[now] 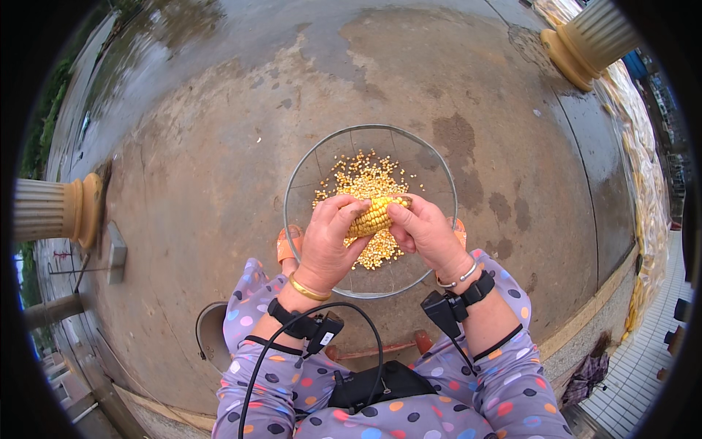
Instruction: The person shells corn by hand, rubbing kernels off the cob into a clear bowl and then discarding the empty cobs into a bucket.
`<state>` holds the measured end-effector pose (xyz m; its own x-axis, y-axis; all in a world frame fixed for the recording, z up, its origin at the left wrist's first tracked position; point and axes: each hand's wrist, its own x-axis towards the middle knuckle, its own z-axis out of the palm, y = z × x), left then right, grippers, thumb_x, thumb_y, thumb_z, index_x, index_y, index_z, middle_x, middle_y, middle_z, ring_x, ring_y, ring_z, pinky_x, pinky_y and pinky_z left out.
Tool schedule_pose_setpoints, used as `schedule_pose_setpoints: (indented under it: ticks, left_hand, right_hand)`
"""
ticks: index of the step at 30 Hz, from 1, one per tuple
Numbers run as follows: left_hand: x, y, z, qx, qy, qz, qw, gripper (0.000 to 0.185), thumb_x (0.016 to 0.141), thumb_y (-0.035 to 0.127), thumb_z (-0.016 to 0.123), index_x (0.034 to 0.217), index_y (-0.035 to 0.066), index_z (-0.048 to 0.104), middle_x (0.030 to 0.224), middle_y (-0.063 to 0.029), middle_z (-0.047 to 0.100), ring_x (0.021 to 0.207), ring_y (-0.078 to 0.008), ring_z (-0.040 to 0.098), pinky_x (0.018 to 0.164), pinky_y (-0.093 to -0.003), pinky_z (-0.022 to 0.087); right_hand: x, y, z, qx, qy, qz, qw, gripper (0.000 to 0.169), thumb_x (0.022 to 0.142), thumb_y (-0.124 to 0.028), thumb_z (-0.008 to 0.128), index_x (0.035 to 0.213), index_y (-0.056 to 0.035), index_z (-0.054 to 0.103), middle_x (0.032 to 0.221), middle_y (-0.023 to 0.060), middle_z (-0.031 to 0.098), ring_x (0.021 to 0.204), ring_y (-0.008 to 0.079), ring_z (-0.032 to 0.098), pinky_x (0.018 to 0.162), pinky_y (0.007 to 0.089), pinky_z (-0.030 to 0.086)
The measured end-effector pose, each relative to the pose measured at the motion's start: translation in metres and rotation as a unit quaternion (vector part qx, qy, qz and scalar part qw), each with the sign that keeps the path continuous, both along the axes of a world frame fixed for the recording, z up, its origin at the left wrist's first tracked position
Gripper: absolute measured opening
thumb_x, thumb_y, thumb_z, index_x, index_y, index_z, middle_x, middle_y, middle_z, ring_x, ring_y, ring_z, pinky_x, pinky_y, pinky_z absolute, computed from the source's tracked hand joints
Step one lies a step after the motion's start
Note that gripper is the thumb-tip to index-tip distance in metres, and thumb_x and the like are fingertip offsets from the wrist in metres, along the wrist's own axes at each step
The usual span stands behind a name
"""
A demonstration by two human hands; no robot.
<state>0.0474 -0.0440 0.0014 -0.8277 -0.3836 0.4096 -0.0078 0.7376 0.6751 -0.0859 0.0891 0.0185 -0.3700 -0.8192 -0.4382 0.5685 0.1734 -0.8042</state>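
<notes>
A yellow ear of corn (374,218) is held between both hands, tilted with its darkened tip up to the right. My left hand (333,236) grips its left end, thumb against the kernels. My right hand (425,230) holds the tip end, with its thumb pressed on the cob. Below the hands lies a round, metal-rimmed sieve or shallow basket (312,151), its bottom partly covered by loose corn kernels (364,175). The hands hide part of the kernel pile. Black devices are strapped to both wrists, beside bracelets.
A bucket (215,335) stands left of my leg on the concrete floor (208,164). Fluted column bases rise at the left (85,211) and upper right (573,52). Corn under plastic sheeting (641,181) lies along the right. A checked cloth or umbrella (584,378) lies lower right.
</notes>
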Motion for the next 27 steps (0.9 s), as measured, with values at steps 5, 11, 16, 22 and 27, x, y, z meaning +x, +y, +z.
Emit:
schedule_pose_setpoints:
  ticks: [5,11,16,22,27]
  left_hand:
    - [0.002,0.001,-0.009,0.051,0.011,0.006,0.999,0.054,0.061,0.001,0.077,0.109,0.006,0.053,0.106,-0.0120,0.056,0.098,-0.0290,0.056,0.085,-0.0358,0.047]
    - [-0.001,0.000,-0.009,0.088,0.027,0.005,0.996,0.055,0.062,0.001,0.077,0.110,0.006,0.052,0.106,-0.0122,0.056,0.099,-0.0293,0.056,0.086,-0.0358,0.046]
    - [0.001,-0.002,-0.001,0.000,0.005,0.000,1.000,0.055,0.062,0.000,0.076,0.111,0.007,0.052,0.107,-0.0118,0.056,0.102,-0.0301,0.055,0.087,-0.0368,0.045]
    - [0.000,-0.001,-0.006,0.042,0.021,0.007,0.999,0.054,0.062,-0.001,0.076,0.110,0.008,0.053,0.108,-0.0119,0.056,0.100,-0.0300,0.055,0.087,-0.0373,0.045]
    - [0.001,-0.002,-0.008,0.042,0.035,0.009,0.998,0.056,0.060,-0.003,0.075,0.110,0.008,0.054,0.109,-0.0112,0.055,0.099,-0.0296,0.054,0.086,-0.0373,0.045]
  right_hand:
    - [0.001,0.000,0.000,-0.031,-0.030,0.009,0.999,0.026,0.092,-0.026,0.058,0.104,-0.0035,0.053,0.066,-0.0042,0.044,0.051,0.0022,0.037,0.043,0.0174,0.030]
    - [-0.003,0.004,-0.003,-0.049,-0.037,0.036,0.997,0.023,0.094,-0.026,0.055,0.103,-0.0051,0.052,0.070,-0.0019,0.050,0.054,0.0037,0.044,0.044,0.0170,0.034]
    - [-0.004,0.004,0.005,-0.024,-0.097,0.006,0.995,0.022,0.095,-0.027,0.052,0.099,-0.0050,0.053,0.070,-0.0012,0.052,0.054,0.0047,0.046,0.045,0.0174,0.037]
    - [-0.003,0.006,-0.002,-0.047,-0.054,0.024,0.997,0.022,0.095,-0.025,0.051,0.102,-0.0044,0.053,0.072,-0.0016,0.053,0.054,0.0046,0.046,0.046,0.0174,0.037]
    - [-0.003,0.004,0.008,-0.037,-0.026,0.027,0.999,0.026,0.094,-0.027,0.053,0.106,-0.0037,0.053,0.072,-0.0020,0.053,0.055,0.0040,0.047,0.045,0.0174,0.037]
